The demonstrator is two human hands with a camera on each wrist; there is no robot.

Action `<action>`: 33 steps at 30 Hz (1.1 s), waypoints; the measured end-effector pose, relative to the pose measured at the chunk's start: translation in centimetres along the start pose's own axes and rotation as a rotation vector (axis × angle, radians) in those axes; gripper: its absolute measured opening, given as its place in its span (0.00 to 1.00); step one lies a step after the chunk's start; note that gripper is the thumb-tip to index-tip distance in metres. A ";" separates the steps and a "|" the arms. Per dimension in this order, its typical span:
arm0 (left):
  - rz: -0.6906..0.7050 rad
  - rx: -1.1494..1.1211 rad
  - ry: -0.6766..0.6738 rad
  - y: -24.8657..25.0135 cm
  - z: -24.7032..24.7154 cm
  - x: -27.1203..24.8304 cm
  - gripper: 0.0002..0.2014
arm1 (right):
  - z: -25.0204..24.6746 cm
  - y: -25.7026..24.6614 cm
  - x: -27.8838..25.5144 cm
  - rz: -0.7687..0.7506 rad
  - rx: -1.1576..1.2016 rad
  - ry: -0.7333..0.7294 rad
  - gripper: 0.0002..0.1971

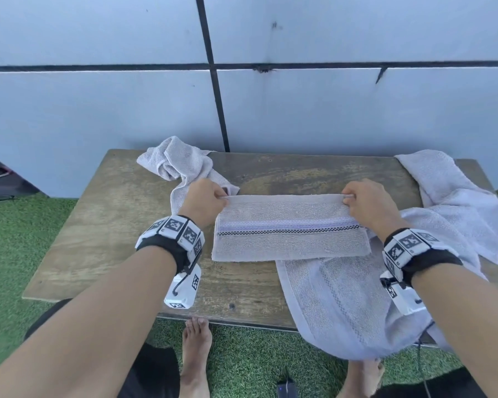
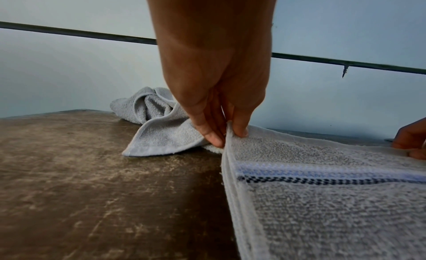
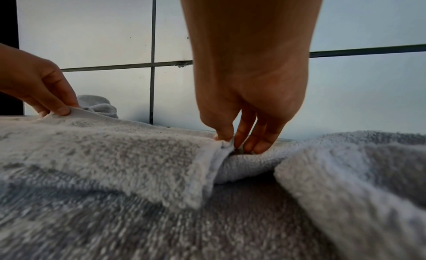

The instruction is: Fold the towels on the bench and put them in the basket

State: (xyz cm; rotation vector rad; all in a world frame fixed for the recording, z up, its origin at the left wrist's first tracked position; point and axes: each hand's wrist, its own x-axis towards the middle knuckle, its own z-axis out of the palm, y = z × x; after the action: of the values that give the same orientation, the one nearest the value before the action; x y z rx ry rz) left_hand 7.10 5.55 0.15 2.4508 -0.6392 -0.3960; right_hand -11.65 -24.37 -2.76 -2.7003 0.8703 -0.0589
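A small grey towel [image 1: 291, 228] with a lilac band and a dark checked stripe lies folded across the middle of the wooden bench [image 1: 107, 225]. My left hand [image 1: 206, 198] pinches its far left corner between thumb and fingers [image 2: 239, 131]. My right hand [image 1: 365, 201] pinches its far right corner [image 3: 227, 140]. A crumpled grey towel [image 1: 179, 162] lies at the bench's back left, just beyond my left hand. A larger pale towel [image 1: 342, 300] is spread over the right side, partly under the folded one, and hangs over the front edge. No basket is in view.
A pale tiled wall [image 1: 98, 96] stands directly behind the bench. Green artificial grass [image 1: 18, 225] surrounds it. My bare feet [image 1: 197, 349] stand at the front edge, with a small dark device [image 1: 286, 390] on the grass between them.
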 end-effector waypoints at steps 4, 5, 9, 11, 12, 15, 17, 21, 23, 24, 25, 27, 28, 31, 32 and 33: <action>-0.010 0.048 -0.016 0.1 -0.1 0.0 0.11 | -0.2 -0.5 -0.6 -0.013 -0.002 0.024 0.07; -0.010 0.052 -0.016 0.1 -0.2 0.1 0.09 | -0.2 -0.6 -0.7 -0.006 0.008 0.045 0.05; -0.017 0.046 -0.017 0.0 -0.2 0.3 0.09 | -0.3 -1.0 -0.9 0.063 0.029 0.062 0.04; -0.025 0.022 -0.011 -0.1 -0.1 0.5 0.11 | -0.4 -1.2 -0.8 0.043 0.017 0.069 0.04; -0.026 0.006 -0.008 -0.2 0.0 0.5 0.12 | -0.6 -1.4 -0.8 0.025 0.013 0.083 0.05; -0.030 -0.006 -0.004 -0.4 0.1 0.7 0.11 | -0.9 -1.8 -0.4 -0.015 0.015 0.104 0.08; -0.041 -0.001 -0.004 -0.6 0.2 0.8 0.10 | -0.9 -2.0 -0.2 -0.033 0.020 0.068 0.08; -0.061 0.012 -0.039 -0.7 0.4 0.9 0.09 | -0.6 -2.0 0.1 -0.035 0.022 -0.040 0.06; -0.063 0.009 -0.053 -0.7 0.3 0.9 0.08 | -0.5 -2.0 0.4 -0.040 0.010 -0.058 0.05; -0.060 0.007 -0.055 -0.6 0.2 0.8 0.07 | -0.6 -2.0 0.4 -0.034 0.000 -0.077 0.06; -0.054 0.009 -0.052 -0.6 0.1 0.7 0.07 | -0.5 -1.9 0.5 -0.040 -0.005 -0.086 0.07; -0.023 0.010 -0.037 -0.5 0.0 0.4 0.04 | -0.6 -2.0 0.5 -0.049 -0.038 -0.117 0.07; -0.006 0.010 -0.024 -0.4 -0.2 0.3 0.02 | -0.8 -2.2 0.4 -0.047 -0.037 -0.126 0.06; 0.028 0.011 0.017 0.1 -0.9 -0.5 0.03 | -1.4 -2.2 -0.1 -0.021 0.010 -0.110 0.08; 0.046 0.001 0.027 0.2 -1.2 -0.7 0.04 | -1.9 -2.2 -0.4 -0.010 0.032 -0.098 0.08; 0.065 -0.015 0.034 0.2 -1.6 -1.0 0.04 | -2.2 -2.2 -0.6 -0.015 0.051 -0.081 0.08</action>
State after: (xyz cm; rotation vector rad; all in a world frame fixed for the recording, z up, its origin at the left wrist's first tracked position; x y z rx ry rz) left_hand 6.87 6.65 1.69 2.4108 -0.6978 -0.3318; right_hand -11.19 -22.98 0.04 -2.6424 0.8134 0.0244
